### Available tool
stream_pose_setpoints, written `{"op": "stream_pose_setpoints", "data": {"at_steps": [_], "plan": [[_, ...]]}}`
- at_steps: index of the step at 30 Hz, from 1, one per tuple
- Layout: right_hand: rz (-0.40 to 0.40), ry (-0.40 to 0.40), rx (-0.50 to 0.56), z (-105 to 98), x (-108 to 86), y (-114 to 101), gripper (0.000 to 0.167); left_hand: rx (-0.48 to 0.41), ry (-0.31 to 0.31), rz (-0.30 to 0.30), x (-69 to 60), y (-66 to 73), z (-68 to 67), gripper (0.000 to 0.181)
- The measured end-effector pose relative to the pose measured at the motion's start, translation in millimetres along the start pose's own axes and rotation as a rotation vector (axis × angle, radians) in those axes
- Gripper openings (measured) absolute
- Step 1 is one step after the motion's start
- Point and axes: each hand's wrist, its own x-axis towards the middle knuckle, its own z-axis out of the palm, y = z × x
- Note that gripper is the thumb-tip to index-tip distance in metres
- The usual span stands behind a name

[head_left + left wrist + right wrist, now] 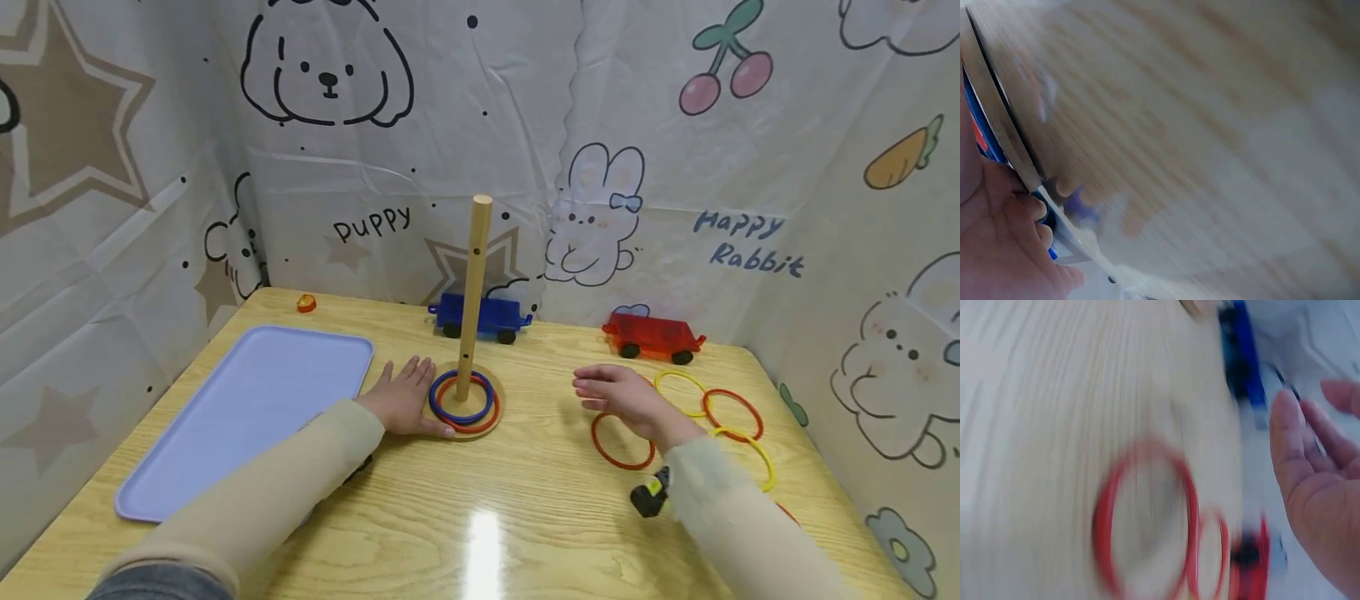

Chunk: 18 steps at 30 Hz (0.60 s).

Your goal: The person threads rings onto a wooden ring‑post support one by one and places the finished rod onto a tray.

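A wooden post point(472, 292) stands upright on a round base point(500, 387), with a blue ring point(457, 421) and a red ring point(497, 410) lying around its foot. My left hand point(401, 400) rests at the base's left edge, fingers straight and thumb along the front. In the left wrist view, the palm point(1004, 244) is beside the base's edge. My right hand point(622, 396) hovers empty, fingers extended, over a red ring point(628, 467) on the table. The right wrist view has this hand point(1322, 475) at the right, with a blurred red ring point(1102, 525) below.
Yellow and red rings point(760, 421) lie at the table's right side, partly overlapping. A blue toy wagon point(480, 315) and a red one point(652, 333) stand at the back. A lavender tray point(262, 408) lies on the left, a small orange-red piece point(306, 303) behind it.
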Motion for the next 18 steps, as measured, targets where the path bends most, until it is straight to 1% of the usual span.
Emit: {"op": "stream_pose_setpoints", "data": {"at_steps": [3,5,7,8,11,14,15,16,18], "plan": [[-0.054,-0.019,-0.010,-45,-40.6,13,0.049,0.001,-0.005,0.012,-0.4,0.6,-2.2,0.118],[-0.097,-0.023,0.001,-75,-67.1,25,0.039,-0.001,-0.001,0.016,-0.8,0.4,-4.6,0.117],[-0.143,-0.038,0.045,-102,-91.0,38,0.028,0.001,0.007,0.019,-1.0,-0.5,-6.7,0.116],[-0.163,-0.050,0.072,-115,-102.0,45,0.027,-0.003,0.010,0.019,-1.0,-1.0,-7.4,0.116],[-0.200,-0.088,0.149,-147,-129.9,66,0.041,-0.006,0.014,0.019,-1.1,-2.5,-8.0,0.116],[-0.177,-0.089,0.189,-167,-153.4,83,0.050,-0.013,0.016,0.021,0.3,-4.2,-5.7,0.116],[-0.159,-0.066,0.180,-171,-159.8,89,0.051,-0.015,0.017,0.021,0.7,-4.6,-4.8,0.116],[-0.129,-0.026,0.161,-175,-165.5,94,0.050,-0.020,0.018,0.021,1.3,-4.8,-3.9,0.116],[-0.041,0.066,0.112,-181,-174.9,105,0.042,-0.023,0.013,0.022,2.5,-5.0,-2.6,0.117]]}}
